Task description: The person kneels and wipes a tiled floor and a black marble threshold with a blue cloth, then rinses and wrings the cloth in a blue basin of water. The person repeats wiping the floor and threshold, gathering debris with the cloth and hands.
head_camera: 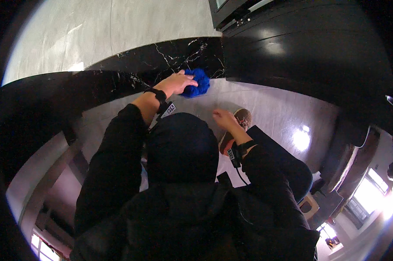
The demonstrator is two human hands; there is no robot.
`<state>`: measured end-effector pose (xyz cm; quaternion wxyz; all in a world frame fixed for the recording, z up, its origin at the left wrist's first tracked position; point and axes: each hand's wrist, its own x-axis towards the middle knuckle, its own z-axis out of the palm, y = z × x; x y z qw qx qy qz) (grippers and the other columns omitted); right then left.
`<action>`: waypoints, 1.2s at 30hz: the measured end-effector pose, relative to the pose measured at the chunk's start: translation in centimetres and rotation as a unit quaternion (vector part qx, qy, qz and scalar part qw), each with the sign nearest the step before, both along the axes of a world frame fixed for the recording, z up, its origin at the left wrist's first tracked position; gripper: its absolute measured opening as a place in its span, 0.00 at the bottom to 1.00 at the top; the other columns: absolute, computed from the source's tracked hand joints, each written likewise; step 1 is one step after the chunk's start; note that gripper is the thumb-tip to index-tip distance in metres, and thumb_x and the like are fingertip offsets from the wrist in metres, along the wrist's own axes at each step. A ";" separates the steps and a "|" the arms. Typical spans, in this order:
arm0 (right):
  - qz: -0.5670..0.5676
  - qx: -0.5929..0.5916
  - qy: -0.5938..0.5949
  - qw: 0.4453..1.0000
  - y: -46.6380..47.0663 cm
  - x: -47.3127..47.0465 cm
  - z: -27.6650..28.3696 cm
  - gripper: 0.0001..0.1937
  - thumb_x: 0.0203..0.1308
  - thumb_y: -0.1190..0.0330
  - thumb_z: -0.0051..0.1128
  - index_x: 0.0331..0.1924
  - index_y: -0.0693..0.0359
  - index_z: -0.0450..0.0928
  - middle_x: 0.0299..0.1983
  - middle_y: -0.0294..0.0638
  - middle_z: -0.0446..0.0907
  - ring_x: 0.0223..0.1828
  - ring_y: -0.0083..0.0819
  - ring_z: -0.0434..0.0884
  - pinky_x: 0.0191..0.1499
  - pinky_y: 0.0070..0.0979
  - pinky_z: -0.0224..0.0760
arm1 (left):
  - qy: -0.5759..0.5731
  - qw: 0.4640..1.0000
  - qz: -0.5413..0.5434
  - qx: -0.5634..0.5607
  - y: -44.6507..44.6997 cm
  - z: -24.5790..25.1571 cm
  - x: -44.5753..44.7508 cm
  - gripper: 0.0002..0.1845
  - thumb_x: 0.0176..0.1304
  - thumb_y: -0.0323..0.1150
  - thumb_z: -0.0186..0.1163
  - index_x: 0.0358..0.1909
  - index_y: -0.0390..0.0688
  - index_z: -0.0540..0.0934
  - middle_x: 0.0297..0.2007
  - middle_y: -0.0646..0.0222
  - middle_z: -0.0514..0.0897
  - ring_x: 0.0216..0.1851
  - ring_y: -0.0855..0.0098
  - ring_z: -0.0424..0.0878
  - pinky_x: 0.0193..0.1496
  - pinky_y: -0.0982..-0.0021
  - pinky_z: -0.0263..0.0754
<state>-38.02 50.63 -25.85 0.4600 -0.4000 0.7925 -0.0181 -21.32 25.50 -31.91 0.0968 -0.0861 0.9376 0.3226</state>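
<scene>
With my left hand (177, 83) I hold a bunched blue cloth (197, 83) where the black marble-patterned baseboard (170, 57) meets the grey tiled floor (265, 94). The cloth touches or nearly touches the baseboard's lower edge. My right hand (224, 118) is lower and further right, its fingers curled, above the floor beside a brown fuzzy slipper (243, 118). Nothing shows in its fingers, though the palm is hidden. Both wrists wear black bands with small devices.
A large glossy black panel (281, 55), perhaps a door or cabinet front, stands at the right end of the baseboard. Above the baseboard runs a light grey wall (134, 26). Dark furniture (346, 163) and bright windows (369, 192) appear at the right.
</scene>
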 end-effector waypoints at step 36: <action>0.279 -0.100 -0.225 0.928 -27.2 23.3 17.0 0.22 0.70 0.57 0.55 0.61 0.61 0.75 0.52 0.40 0.81 0.46 0.27 0.82 0.49 0.25 0.77 | 0.190 0.401 0.890 0.102 29.3 -3.5 54.1 0.32 0.61 0.40 0.66 0.66 0.41 0.71 0.60 0.51 0.77 0.60 0.55 0.77 0.63 0.60 0.70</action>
